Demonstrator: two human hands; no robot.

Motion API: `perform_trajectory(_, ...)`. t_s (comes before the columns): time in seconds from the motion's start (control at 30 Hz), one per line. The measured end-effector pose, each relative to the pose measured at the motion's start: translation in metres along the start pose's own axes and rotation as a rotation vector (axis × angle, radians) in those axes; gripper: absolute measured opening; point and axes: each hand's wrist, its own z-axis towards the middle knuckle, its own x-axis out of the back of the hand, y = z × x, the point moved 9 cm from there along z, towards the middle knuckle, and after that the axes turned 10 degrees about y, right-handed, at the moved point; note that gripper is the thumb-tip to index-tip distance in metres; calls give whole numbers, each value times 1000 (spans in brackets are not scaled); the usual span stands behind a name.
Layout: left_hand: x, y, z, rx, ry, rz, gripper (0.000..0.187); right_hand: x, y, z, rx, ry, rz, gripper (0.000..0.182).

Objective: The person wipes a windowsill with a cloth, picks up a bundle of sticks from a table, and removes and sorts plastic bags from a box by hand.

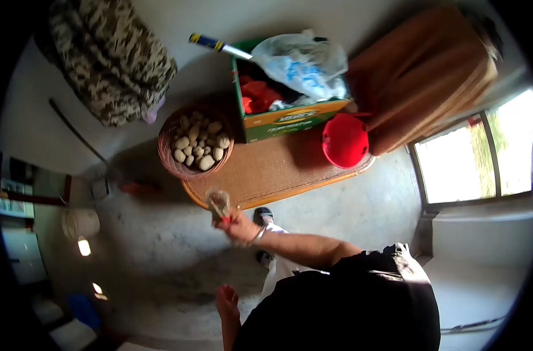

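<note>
My right hand (238, 227) grips a crumpled clear plastic bag (218, 203) above the woven mat (272, 169), my left hand (226, 299) open; next, likely lowering toward the wicker basket of pale potatoes (195, 146).

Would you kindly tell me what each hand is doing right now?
Left hand: open, holding nothing, hanging low.
Right hand: closed on a small crumpled clear bag.

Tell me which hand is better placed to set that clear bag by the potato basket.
Probably the right hand: it already grips the clear bag near the basket; the left hand hangs empty, farther back.
</note>
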Motion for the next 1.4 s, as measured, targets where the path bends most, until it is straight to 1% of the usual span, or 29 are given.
perform_trajectory(0.03,-32,19,-10,65,-133,-160,43,-28,-34,-26,-26,-60,185,10)
perform_trajectory(0.07,-70,39,-27,146,-266,-314,51,-44,-41,-42,89,-158,43,17)
perform_trajectory(0.1,-84,50,-31,157,-242,-299,61,-58,-75,-67,120,-134,68,30)
perform_trajectory(0.13,-144,87,-88,109,-452,-400,63,-64,-115,-88,359,-36,-172,43)
perform_trajectory(0.17,-190,115,-150,70,-665,-498,64,-66,-114,-105,379,-21,-201,49)
perform_trajectory(0.23,-221,120,-186,110,-978,-617,65,-61,-112,-133,418,21,134,48)
perform_trajectory(0.27,-230,109,-186,159,-1144,-668,65,-49,-110,-140,456,31,136,48)
perform_trajectory(0.33,-237,75,-174,307,-1401,-751,66,-31,-87,-155,255,-53,-56,39)
perform_trajectory(0.37,-239,59,-164,411,-1571,-802,66,-19,-106,-165,274,-12,145,30)
perform_trajectory(0.43,-243,34,-157,573,-1764,-794,67,10,-138,-177,417,134,138,26)
perform_trajectory(0.47,-250,16,-170,386,-1339,-399,68,18,-139,-179,379,76,223,26)
perform_trajectory(0.5,-233,11,-177,191,-892,-36,68,27,-140,-181,338,16,307,28)
perform_trajectory(0.53,-244,13,-206,160,-884,0,69,34,-142,-187,225,53,272,23)
perform_trajectory(0.57,-256,7,-246,722,-1135,-515,67,48,-130,-185,361,77,146,26)
perform_trajectory(0.63,-268,2,-243,195,-961,-66,53,62,-141,-210,374,253,153,30)
perform_trajectory(0.67,-282,-3,-248,166,-993,-142,46,68,-138,-217,265,170,-177,36)
perform_trajectory(0.7,-286,-22,-224,210,-978,-115,38,80,-146,-226,259,226,-376,35)
perform_trajectory(0.77,-302,-52,-229,205,-970,-106,34,103,-159,-245,516,243,-646,38)
perform_trajectory(0.83,-322,-85,-261,224,-982,-18,31,135,-198,-271,640,326,-436,24)
perform_trajectory(0.87,-323,-108,-252,279,-925,39,31,160,-200,-279,468,431,-575,20)
perform_trajectory(0.9,-324,-133,-238,335,-865,94,31,184,-193,-283,389,371,-349,15)
perform_trajectory(0.93,-328,-154,-249,407,-1012,324,34,213,-172,-286,111,319,-249,29)
perform_trajectory(0.97,-332,-158,-265,253,-811,428,37,236,-176,-300,-30,361,-216,25)
perform_trajectory(1.0,-338,-168,-265,273,-850,445,38,274,-170,-302,151,394,-238,20)
perform_trajectory(1.03,-343,-176,-261,291,-887,461,38,308,-173,-314,199,458,-268,13)
perform_trajectory(1.07,-348,-178,-257,243,-877,500,38,335,-169,-328,69,506,-91,11)
perform_trajectory(1.13,-352,-179,-246,186,-847,525,35,394,-171,-358,-70,689,-217,14)
perform_trajectory(1.3,-340,-173,-211,158,-676,482,28,474,-187,-393,-49,842,-191,13)
perform_trajectory(1.4,-336,-155,-193,84,-600,451,26,491,-196,-373,-13,802,-65,14)
